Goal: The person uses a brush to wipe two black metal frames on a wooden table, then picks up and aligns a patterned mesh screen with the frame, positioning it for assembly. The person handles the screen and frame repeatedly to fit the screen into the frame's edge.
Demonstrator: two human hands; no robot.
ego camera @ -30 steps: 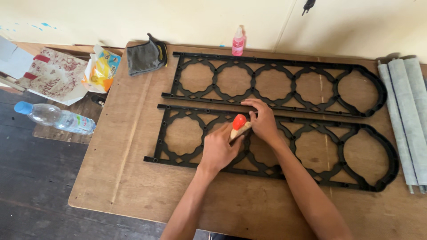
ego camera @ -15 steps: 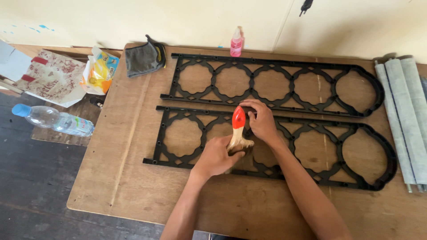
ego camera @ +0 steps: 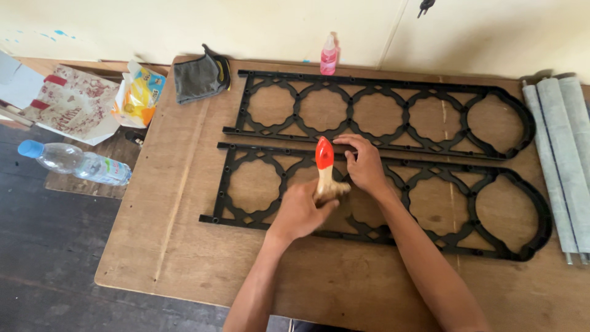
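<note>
— What has changed? The red-capped bottle (ego camera: 324, 174) now stands upright; a second ago it lay tilted.

— Who holds it? The left hand (ego camera: 302, 212) is clamped around its base over the near black lattice panel (ego camera: 381, 203) on the table (ego camera: 184, 246). The right hand (ego camera: 367, 165) presses flat, fingers together, on the panel.

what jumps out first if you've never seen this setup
Two long black lattice frames, far frame and near frame, lie side by side across the wooden board. At the near frame's middle, the left hand grips a red-tipped bottle while the right hand presses on the frame.
</note>
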